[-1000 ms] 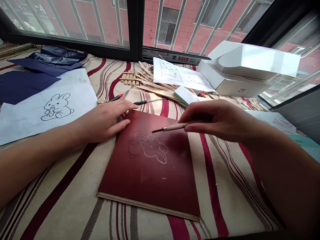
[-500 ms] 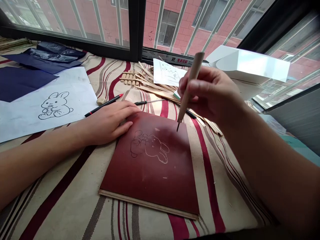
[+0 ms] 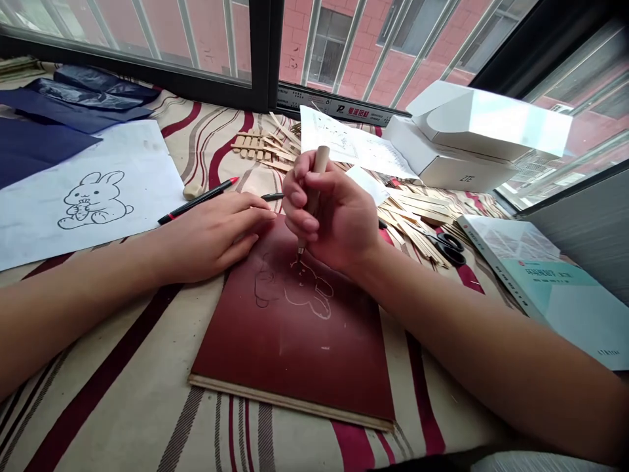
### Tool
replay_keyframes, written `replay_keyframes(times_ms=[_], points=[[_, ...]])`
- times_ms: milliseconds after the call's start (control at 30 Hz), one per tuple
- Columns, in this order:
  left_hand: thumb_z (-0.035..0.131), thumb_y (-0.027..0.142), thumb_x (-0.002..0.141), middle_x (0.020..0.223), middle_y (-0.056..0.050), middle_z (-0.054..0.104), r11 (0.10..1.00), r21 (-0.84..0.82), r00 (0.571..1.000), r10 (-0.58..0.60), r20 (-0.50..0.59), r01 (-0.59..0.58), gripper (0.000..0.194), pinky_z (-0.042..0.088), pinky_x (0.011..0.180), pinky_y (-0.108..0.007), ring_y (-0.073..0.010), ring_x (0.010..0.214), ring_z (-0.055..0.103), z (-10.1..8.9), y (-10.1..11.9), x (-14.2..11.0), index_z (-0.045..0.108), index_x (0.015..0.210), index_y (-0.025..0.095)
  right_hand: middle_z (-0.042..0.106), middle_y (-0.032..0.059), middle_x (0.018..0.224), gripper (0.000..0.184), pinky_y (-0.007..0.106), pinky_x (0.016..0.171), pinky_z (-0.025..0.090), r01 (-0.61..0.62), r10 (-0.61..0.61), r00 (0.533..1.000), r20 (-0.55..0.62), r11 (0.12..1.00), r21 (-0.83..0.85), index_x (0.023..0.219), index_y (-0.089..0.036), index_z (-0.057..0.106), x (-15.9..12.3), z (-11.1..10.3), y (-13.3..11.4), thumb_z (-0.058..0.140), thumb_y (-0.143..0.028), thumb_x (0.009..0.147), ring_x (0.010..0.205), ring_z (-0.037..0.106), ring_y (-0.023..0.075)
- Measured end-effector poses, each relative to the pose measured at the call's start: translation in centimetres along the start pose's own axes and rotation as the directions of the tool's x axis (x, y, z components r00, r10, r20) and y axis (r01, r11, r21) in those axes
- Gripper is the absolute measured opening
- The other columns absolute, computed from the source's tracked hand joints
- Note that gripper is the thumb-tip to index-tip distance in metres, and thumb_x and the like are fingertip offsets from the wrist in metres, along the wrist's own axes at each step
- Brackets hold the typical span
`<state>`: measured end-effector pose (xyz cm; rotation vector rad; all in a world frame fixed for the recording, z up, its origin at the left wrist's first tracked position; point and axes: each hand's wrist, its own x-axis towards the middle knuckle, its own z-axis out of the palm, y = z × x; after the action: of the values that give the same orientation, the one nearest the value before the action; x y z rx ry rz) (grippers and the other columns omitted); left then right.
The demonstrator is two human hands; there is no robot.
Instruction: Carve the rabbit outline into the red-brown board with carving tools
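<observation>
A dark red wooden board [image 3: 295, 373] lies on the striped cloth, with a rabbit outline on it, partly pale cut lines and partly dark drawn lines. My right hand [image 3: 339, 216] is closed round the wooden handle of a carving knife [image 3: 319, 164]. The tool's tip is down at the edge of the rabbit's head on the board. My left hand [image 3: 221, 233] lies flat, fingers stretched out, its fingertips on the board's upper left corner. A white sheet with a rabbit drawing [image 3: 95, 203] lies to the left, beside a black and red pen [image 3: 199, 200].
Wooden strips [image 3: 417, 213] are heaped behind the board, with black scissors [image 3: 449, 249] near them. A white box [image 3: 472, 167] stands by the window, and a pale green book [image 3: 555, 288] lies at the right. Dark blue sheets [image 3: 44, 144] are at the far left.
My right hand has moved left and down with the carving knife, bringing its tip from above the board's right side to the rabbit's head. The left hand stays at the corner.
</observation>
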<state>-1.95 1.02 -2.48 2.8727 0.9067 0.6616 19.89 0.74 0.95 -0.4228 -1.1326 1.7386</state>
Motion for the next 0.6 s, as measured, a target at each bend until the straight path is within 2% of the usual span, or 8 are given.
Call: replay_keyframes(times_ms=[100, 233, 467, 533, 600], points=[[0.045, 0.032, 0.105, 0.141, -0.012, 0.066, 1.0, 0.004, 1.0, 0.002, -0.003, -0.002, 0.041, 0.05, 0.114, -0.046, -0.0304, 0.128, 0.063, 0.0, -0.1, 0.0, 0.063, 0.138, 0.02, 0.06, -0.0051, 0.07, 0.012, 0.017, 0.036, 0.026, 0.05, -0.052, 0.991, -0.122, 0.999, -0.021, 0.086, -0.022, 0.048, 0.0, -0.8, 0.2, 0.055, -0.015, 0.08, 0.043, 0.044, 0.0055], [0.043, 0.032, 0.106, 0.142, -0.013, 0.063, 0.999, 0.044, 1.0, 0.013, -0.012, -0.013, 0.044, 0.05, 0.115, -0.047, -0.0301, 0.128, 0.062, 0.1, -0.2, 0.0, 0.061, 0.143, 0.017, 0.061, -0.005, 0.067, 0.015, 0.017, 0.034, 0.019, 0.076, -0.08, 0.97, -0.231, 0.997, -0.024, 0.083, -0.022, 0.045, -0.2, -1.1, 0.3, 0.052, -0.01, 0.078, 0.038, 0.038, 0.0045], [0.044, 0.032, 0.105, 0.142, -0.011, 0.063, 1.0, 0.021, 1.0, -0.005, 0.007, 0.005, 0.044, 0.05, 0.117, -0.048, -0.0302, 0.129, 0.06, 0.1, -0.1, 0.0, 0.062, 0.143, 0.019, 0.039, -0.0094, 0.049, 0.01, 0.02, 0.034, 0.017, 0.049, -0.042, 0.961, -0.275, 0.999, 0.02, 0.086, -0.025, 0.045, -0.5, 0.3, 0.2, 0.047, -0.018, 0.092, 0.037, 0.024, 0.0087], [0.043, 0.032, 0.105, 0.141, -0.012, 0.063, 1.0, 0.028, 1.0, 0.004, 0.01, -0.004, 0.043, 0.05, 0.117, -0.047, -0.0297, 0.129, 0.061, 0.1, -0.1, 0.1, 0.062, 0.141, 0.018, 0.028, -0.0099, 0.048, 0.022, 0.021, 0.033, 0.017, 0.031, -0.017, 0.964, -0.265, 0.998, 0.051, 0.078, -0.025, 0.04, -0.5, 0.6, 0.1, 0.05, -0.028, 0.098, 0.037, 0.019, 0.0088], [0.042, 0.033, 0.105, 0.141, -0.012, 0.063, 1.0, 0.03, 1.0, -0.004, 0.018, 0.003, 0.042, 0.049, 0.117, -0.048, -0.0298, 0.129, 0.061, 0.0, -0.1, 0.1, 0.063, 0.139, 0.018, 0.021, -0.0097, 0.048, 0.042, 0.021, 0.032, 0.018, 0.0, 0.016, 0.966, -0.259, 0.998, 0.062, 0.072, -0.026, 0.031, -0.5, 0.6, 0.0, 0.053, -0.044, 0.102, 0.038, 0.015, 0.0085]])
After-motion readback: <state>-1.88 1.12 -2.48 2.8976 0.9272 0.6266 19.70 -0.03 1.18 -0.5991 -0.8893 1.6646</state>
